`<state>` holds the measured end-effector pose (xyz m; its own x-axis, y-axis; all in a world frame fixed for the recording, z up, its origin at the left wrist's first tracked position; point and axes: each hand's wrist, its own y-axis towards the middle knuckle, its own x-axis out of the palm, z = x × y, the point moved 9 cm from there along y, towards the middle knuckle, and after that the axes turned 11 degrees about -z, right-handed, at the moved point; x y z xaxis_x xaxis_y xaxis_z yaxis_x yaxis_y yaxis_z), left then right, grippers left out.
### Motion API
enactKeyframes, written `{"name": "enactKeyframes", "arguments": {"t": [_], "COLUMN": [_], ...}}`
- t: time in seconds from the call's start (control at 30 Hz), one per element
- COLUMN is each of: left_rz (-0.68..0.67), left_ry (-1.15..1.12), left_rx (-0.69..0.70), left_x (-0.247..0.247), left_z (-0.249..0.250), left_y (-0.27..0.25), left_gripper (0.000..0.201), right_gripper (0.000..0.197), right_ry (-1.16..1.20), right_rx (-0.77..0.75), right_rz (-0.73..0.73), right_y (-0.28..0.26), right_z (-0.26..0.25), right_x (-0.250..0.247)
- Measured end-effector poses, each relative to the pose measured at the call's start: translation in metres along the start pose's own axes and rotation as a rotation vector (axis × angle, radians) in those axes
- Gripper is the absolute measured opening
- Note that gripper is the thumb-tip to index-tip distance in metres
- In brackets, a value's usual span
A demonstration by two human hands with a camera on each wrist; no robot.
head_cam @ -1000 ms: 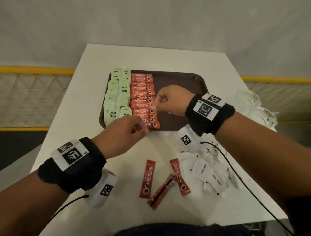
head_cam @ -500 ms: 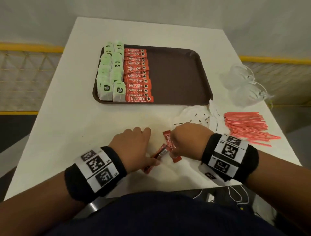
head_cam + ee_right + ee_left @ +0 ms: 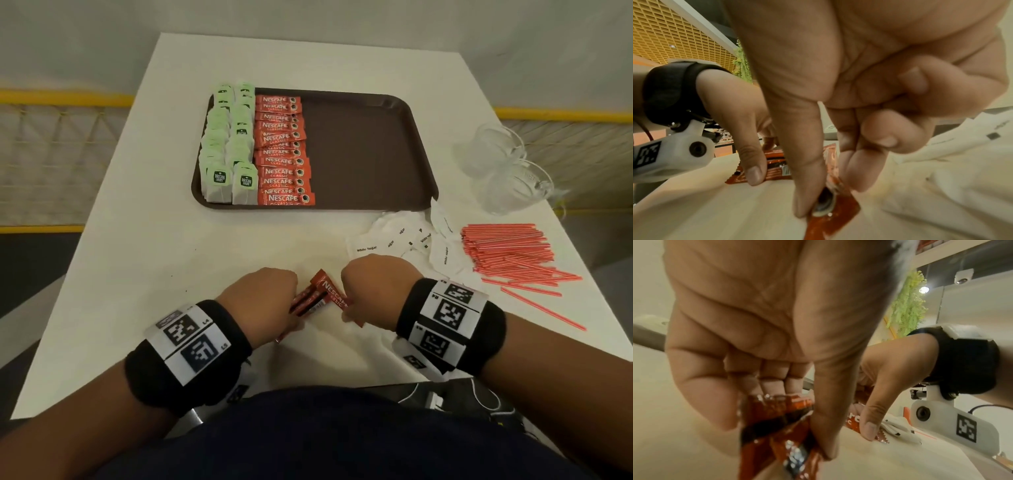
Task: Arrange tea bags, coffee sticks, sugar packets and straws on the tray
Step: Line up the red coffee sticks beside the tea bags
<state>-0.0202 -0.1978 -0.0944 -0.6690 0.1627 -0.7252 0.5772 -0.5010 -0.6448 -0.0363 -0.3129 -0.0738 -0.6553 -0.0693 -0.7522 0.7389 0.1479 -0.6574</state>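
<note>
One white bench [image 3: 144,260] carries a brown tray [image 3: 370,150] lying crosswise. On the tray's left part stand two columns of green tea bags [image 3: 228,150], and just beside them one column of about twelve red coffee sticks [image 3: 283,150], each with its long axis running left to right. White sugar packets [image 3: 404,240] lie heaped near the tray's near right corner, with a pile of red straws [image 3: 510,250] to their right, mostly pointing left-right. At the near edge, the left hand [image 3: 263,294] pinches two loose sticks [image 3: 774,423] between thumb and curled fingers; the right hand [image 3: 373,287] pinches one angled stick [image 3: 334,294] by its near end.
</note>
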Motion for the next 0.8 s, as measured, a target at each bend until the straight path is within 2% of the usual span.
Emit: {"name": "enactKeyframes", "arguments": {"t": [0.13,0.2,0.27,0.37,0.47,0.53,0.6,0.67,0.8], "left_rz": [-0.050,-0.049,-0.025,0.041,0.207,0.304,0.359,0.404,0.563], "left_ry": [-0.044,-0.138,-0.241,-0.588,-0.993,-1.223,-1.363,-1.355,-1.249], "left_rx": [0.075,0.111,0.122,0.120,0.116,0.164,0.245,0.298,0.334], "left_x": [0.001,-0.003,-0.011,-0.024,-0.040,-0.055,-0.071,-0.087,-0.108], "left_z": [0.003,0.001,-0.008,-0.032,-0.062,-0.070,-0.068,-0.064,-0.065], "left_y": [0.003,0.002,0.000,-0.003,-0.007,-0.011,-0.014,-0.017,-0.024], "left_gripper": [0.020,0.013,0.015,0.015,0.009,0.008,0.021,0.027,0.011], "right_gripper": [0.029,0.022,0.020,0.022,0.029,0.026,0.022,0.021,0.017], "right_ry": [0.036,0.070,0.133,0.335,0.577,0.653,0.719,0.783,0.862], "right_rx": [-0.014,-0.018,-0.024,-0.067,-0.159,-0.228,-0.279,-0.325,-0.401], "right_rz": [0.044,0.077,0.135,0.228,0.265,0.306,0.348,0.364,0.349], "right_y": [0.003,0.002,0.000,-0.001,0.003,0.008,0.013,0.020,0.028], "right_z": [0.000,0.001,0.004,0.009,0.008,0.004,0.002,-0.001,-0.009], "right_x": [-0.004,-0.011,-0.025,-0.047,-0.061,-0.072,-0.083,-0.090,-0.100]}}
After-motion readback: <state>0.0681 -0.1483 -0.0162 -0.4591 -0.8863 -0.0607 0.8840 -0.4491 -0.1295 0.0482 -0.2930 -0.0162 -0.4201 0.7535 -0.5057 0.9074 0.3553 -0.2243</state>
